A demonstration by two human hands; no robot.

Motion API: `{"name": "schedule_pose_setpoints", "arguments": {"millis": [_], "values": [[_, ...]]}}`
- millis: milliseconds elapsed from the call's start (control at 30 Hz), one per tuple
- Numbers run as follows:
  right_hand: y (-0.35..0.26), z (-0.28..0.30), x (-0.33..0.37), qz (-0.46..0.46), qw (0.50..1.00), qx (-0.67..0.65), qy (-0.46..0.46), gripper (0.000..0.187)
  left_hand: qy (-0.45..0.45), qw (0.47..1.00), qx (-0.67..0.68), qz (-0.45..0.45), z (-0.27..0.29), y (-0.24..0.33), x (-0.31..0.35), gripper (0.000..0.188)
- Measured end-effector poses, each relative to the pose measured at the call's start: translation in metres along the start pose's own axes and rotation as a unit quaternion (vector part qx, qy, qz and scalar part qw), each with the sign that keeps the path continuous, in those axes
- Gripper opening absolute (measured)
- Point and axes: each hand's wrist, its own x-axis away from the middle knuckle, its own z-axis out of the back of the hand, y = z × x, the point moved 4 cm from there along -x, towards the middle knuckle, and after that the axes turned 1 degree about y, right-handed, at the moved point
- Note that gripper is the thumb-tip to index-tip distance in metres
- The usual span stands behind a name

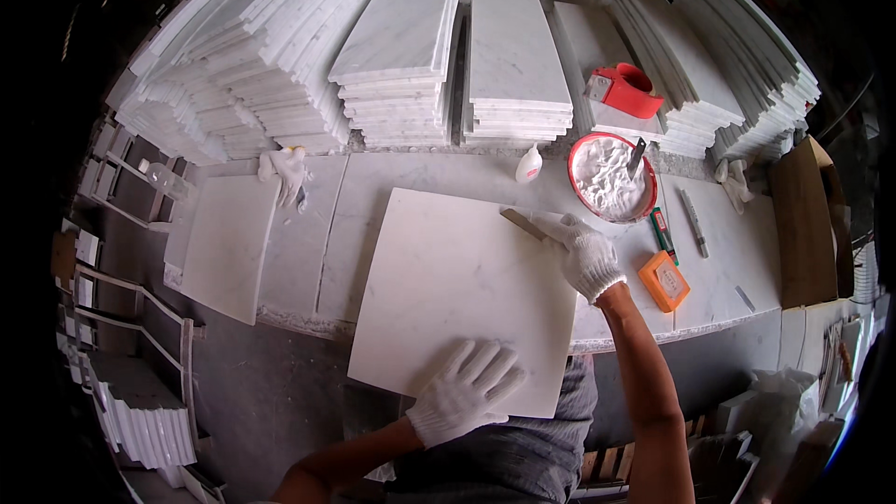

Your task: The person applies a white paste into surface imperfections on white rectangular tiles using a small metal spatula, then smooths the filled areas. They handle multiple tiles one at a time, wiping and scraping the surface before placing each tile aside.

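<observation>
A square white marble tile (448, 289) lies on the bench and juts over its front edge toward me. My left hand (467, 392), in a white knit glove, rests on the tile's near edge with its fingers spread. My right hand (583, 252), gloved too, is closed around a putty knife (523, 223). Its narrow blade points left over the tile's far right part; the handle is hidden in the glove. Just beyond that hand stands a red-rimmed bowl (600, 170) of white paste, with a dark-handled spatula (637, 158) stuck in it.
Stacked marble slabs (401, 28) line the far side. A red tape dispenser (627, 91) sits on one stack. Nearby are a small white bottle (529, 164), an orange box (664, 282), a marker (694, 223) and a cardboard box (807, 224). Another tile (229, 247) lies left, beside a glove (285, 171).
</observation>
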Motion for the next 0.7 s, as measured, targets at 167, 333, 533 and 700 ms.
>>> {"name": "schedule_pose_setpoints", "arguments": {"millis": [167, 333, 533, 700], "values": [[-0.005, -0.002, -0.005, 0.02, 0.999, 0.039, -0.021, 0.038, 0.007, 1.0, -0.01, 0.002, -0.005, -0.001, 0.0, 0.072], [-0.006, -0.002, -0.007, 0.021, 0.999, 0.03, -0.025, 0.039, 0.004, 1.0, -0.021, -0.004, -0.003, -0.002, -0.003, 0.07], [-0.012, -0.004, -0.012, 0.019, 0.996, 0.053, -0.071, 0.041, 0.016, 1.0, -0.014, -0.002, -0.007, -0.003, 0.0, 0.065], [-0.01, -0.005, -0.006, 0.091, 0.995, -0.03, -0.028, 0.044, 0.016, 1.0, -0.005, -0.008, -0.007, -0.003, -0.001, 0.063]]}}
